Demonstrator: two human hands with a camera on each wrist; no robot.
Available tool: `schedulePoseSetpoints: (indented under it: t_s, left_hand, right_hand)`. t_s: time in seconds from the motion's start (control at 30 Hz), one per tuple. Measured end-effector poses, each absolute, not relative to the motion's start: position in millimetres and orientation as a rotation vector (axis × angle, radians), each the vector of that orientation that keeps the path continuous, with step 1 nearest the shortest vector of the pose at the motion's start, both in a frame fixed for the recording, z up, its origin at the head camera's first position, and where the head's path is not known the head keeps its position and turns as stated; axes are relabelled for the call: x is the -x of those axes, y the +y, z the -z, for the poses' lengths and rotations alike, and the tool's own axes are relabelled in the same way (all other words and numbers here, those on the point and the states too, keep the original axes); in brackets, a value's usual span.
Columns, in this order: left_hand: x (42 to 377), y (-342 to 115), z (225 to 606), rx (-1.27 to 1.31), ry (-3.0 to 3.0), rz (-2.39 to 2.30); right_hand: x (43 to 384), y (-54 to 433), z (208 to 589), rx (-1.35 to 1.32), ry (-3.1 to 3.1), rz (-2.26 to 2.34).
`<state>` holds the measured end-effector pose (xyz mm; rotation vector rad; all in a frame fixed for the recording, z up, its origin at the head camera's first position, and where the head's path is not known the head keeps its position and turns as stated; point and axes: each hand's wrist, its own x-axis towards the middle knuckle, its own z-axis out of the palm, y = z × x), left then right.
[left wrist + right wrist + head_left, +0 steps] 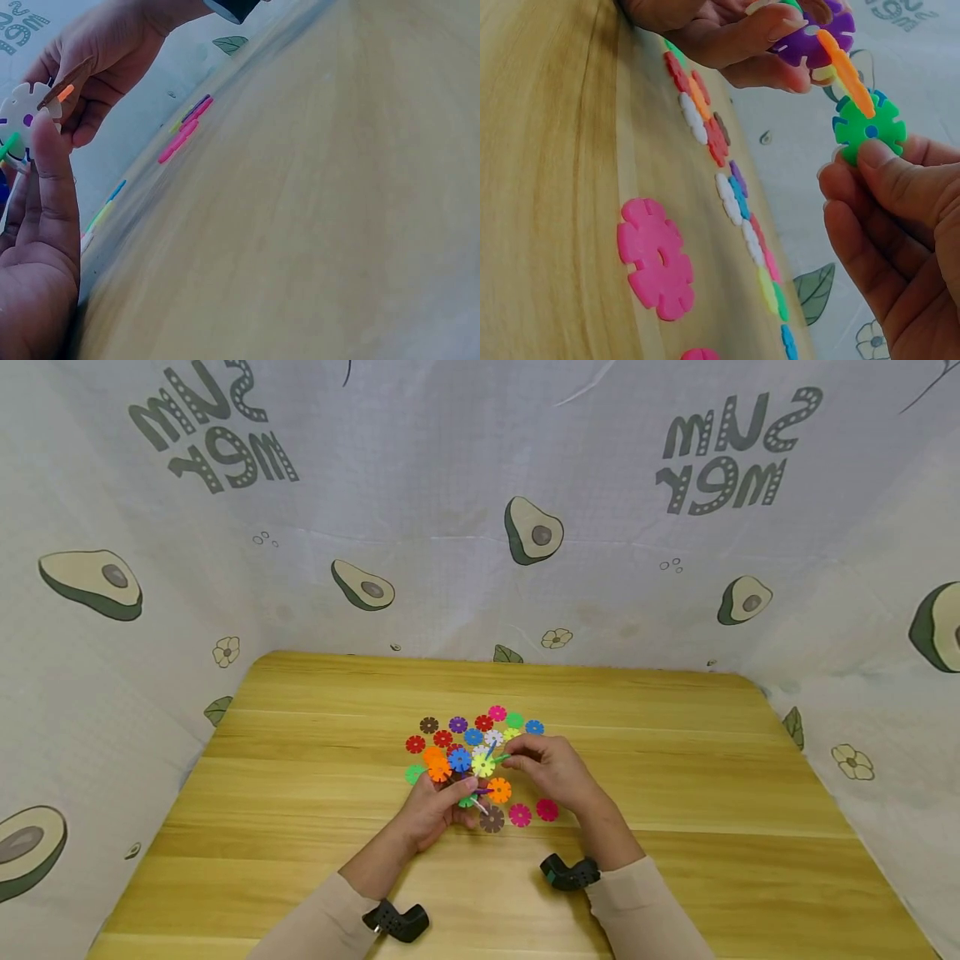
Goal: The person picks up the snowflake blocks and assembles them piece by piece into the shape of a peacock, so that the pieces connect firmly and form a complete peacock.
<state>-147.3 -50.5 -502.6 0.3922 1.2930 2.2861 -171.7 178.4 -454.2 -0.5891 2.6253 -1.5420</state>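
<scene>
My left hand (433,812) holds a cluster of plastic snowflake discs joined by their slots, raised over the table. An orange disc (439,769), a blue disc (459,761) and a yellow disc (487,770) belong to it. Purple (799,49) and white discs (16,111) also show in the wrist views. My right hand (558,770) pinches a green disc (885,124) between thumb and fingers at the cluster's right side. In the right wrist view, the green disc meets the edge of an orange disc (847,71). The left fingers partly hide the cluster's lower side.
Several loose discs lie on the wooden table (300,827) behind the hands, including a brown one (428,725) and a blue one (535,727). Two pink discs (520,815) lie near the right forearm. A white printed curtain (450,527) hangs behind the table.
</scene>
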Motion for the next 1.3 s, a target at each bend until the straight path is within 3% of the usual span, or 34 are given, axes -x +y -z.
schedulePoseSetpoints:
  t_s: [0.37,0.6,0.93,1.3]
  left_hand:
    - [144.9,-49.6,498.9,-0.363,1.39,-2.256]
    - [147.3,-45.1,499.4,-0.304,1.344,-2.289]
    - [149.7,-43.6,502.4,-0.333,1.308,-2.316]
    - [150.5,-44.5,505.0,-0.322,1.291,-2.328]
  right_hand:
    - [170.6,177.0,452.6,0.75,2.678,1.487]
    - [172.6,186.4,451.1,0.511,2.616,1.462]
    - [181.0,246.5,447.9,0.215,2.66,1.13]
    - [179.3,264.6,453.5,0.111,2.654,0.883]
